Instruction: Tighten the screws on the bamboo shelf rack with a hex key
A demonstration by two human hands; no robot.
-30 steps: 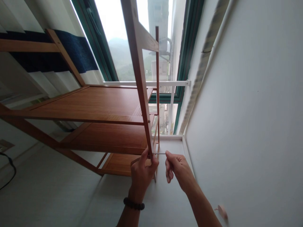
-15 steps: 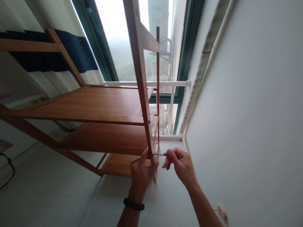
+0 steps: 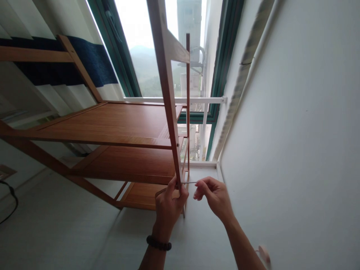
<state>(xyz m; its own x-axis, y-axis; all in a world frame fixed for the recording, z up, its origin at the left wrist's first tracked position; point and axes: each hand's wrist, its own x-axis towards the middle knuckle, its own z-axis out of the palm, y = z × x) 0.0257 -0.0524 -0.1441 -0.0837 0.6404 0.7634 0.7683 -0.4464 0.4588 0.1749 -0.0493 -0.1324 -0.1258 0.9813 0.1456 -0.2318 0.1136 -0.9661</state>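
Note:
A brown wooden shelf rack (image 3: 135,120) with several tiers fills the left and middle of the head view. My left hand (image 3: 169,204), with a dark bead bracelet at its wrist, is closed around the front right post (image 3: 169,101) near a lower shelf. Right of that post, my right hand (image 3: 214,197) pinches the end of a thin metal rod, probably a hex key (image 3: 189,182). The rod lies about level, its far end meeting the post beside my left thumb. Whatever it touches there is too small to make out.
Behind the rack is a green-framed window (image 3: 218,75) with a white rail (image 3: 202,100). A striped curtain (image 3: 98,63) hangs at the left. The white wall (image 3: 295,131) rises close on the right. A black cable (image 3: 12,198) lies at the far left.
My right fingers have turned slightly at the rod's end, and the rod tilts a little differently. The left hand keeps its place on the post.

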